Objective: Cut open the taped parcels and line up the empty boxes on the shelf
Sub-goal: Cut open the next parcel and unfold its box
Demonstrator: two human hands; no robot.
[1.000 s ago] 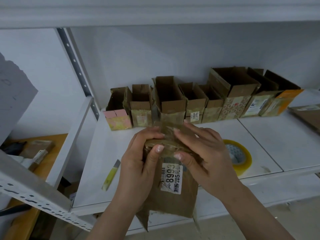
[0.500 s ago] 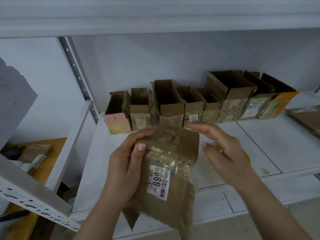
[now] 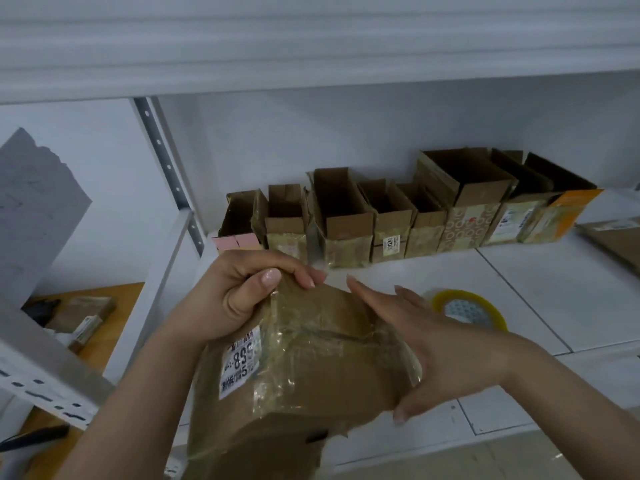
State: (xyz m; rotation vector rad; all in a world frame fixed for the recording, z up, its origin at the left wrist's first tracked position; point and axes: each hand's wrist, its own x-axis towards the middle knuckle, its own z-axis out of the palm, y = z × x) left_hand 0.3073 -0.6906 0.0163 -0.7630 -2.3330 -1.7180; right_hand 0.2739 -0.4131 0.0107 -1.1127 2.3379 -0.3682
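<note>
- The parcel [image 3: 304, 375] is a brown cardboard box, wrapped in glossy, wrinkled clear tape, and it is held in the air between both hands, in front of the shelf edge.
- A white label [image 3: 240, 365] with black digits and a barcode is stuck on the box face below the left hand; the tape partly covers it.
- The left hand [image 3: 239, 299] grips the far upper corner of the parcel, its fingers curled over the edge and the thumb pressed on the near side.
- The right hand [image 3: 429, 351] lies with straight fingers flat against the right side of the parcel; the thumb goes under the lower edge.
- Just behind the right hand, a roll of tape [image 3: 471, 308], round with a yellowish rim, lies flat on the smooth white shelf [image 3: 571, 299].
- Beyond both hands, a row of empty boxes [image 3: 398, 216] stands side by side against the back wall, flaps open upward; the cardboard is brown, some fronts shiny with tape, one has a pink front, one an orange flap.
- Far right of the right hand, a flat brown parcel [image 3: 620, 240] lies at the picture edge, only partly seen.
- Left of the left hand, a grey perforated metal upright [image 3: 169, 174] rises, and lower there is a wooden table [image 3: 114, 299].
</note>
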